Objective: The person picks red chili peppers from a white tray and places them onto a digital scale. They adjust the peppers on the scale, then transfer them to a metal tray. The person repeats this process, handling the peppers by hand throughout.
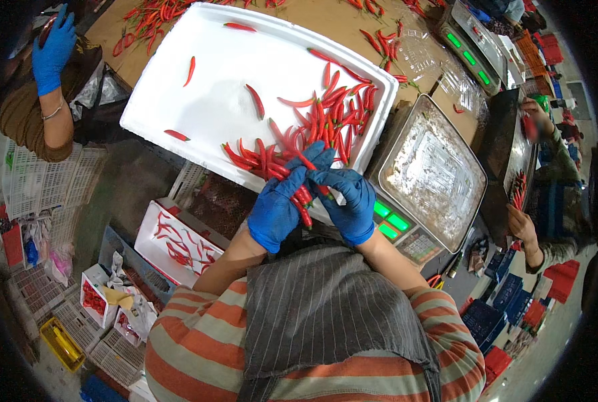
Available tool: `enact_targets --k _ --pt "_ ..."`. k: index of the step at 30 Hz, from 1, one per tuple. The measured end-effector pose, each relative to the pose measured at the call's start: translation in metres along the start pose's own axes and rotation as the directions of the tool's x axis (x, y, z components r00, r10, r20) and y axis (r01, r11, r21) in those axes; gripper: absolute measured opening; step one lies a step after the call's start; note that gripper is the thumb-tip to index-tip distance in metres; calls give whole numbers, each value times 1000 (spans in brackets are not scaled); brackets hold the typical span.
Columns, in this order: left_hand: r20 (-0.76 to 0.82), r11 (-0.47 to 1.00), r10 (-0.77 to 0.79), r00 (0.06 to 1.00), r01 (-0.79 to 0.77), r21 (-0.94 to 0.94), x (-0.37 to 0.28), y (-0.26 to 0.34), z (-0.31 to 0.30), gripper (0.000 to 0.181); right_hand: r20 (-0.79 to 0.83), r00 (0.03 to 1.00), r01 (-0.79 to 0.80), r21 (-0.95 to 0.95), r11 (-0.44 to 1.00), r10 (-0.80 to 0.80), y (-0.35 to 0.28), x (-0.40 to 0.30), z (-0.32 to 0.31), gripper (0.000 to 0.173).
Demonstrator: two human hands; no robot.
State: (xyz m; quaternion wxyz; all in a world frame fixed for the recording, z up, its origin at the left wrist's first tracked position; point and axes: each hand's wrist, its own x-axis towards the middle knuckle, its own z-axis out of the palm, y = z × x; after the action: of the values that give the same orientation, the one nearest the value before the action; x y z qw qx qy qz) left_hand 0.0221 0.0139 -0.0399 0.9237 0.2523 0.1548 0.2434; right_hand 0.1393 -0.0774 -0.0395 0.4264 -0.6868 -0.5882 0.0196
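My left hand [279, 211], in a blue glove, is closed around a small bunch of red chili peppers [301, 198], green stem ends towards me. Beside it my right hand [347, 201], gloved too, has its fingers bent around the stem end of a chili at the bunch. Whether that chili is loose or part of the bunch, I cannot tell. Both hands are over the near edge of a white foam box [213, 65]. Inside the box, a heap of red chilies [329, 118] fills the near right corner, and a few single ones lie apart.
A weighing scale [432, 171] with a worn metal pan and green display stands right of the box. Clear plastic trays [419, 50] and loose chilies [166, 12] lie beyond. Co-workers' hands show at left [52, 50] and right [522, 226]. A second foam box [145, 233] sits low left.
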Motion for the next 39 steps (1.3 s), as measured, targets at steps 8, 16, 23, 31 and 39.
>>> enact_targets --k 8,16,23,31,39 --pt "-16 983 101 995 -103 -151 -2 -4 -8 30 312 838 -545 481 686 447 -18 -28 -13 21" --pt "-209 999 25 978 -33 -38 -12 -10 8 28 426 776 -606 299 737 466 -25 -26 1 21" --pt "-307 987 157 939 -154 34 -10 -5 -14 24 432 836 -480 274 834 339 -35 -9 -7 18" --pt "-379 994 12 925 -52 -96 -12 -10 -5 25 513 830 -283 50 958 218 -26 -2 0 22" --pt "-218 997 39 975 -54 -61 -8 11 -23 22 214 837 -415 -352 839 504 33 32 16 27"
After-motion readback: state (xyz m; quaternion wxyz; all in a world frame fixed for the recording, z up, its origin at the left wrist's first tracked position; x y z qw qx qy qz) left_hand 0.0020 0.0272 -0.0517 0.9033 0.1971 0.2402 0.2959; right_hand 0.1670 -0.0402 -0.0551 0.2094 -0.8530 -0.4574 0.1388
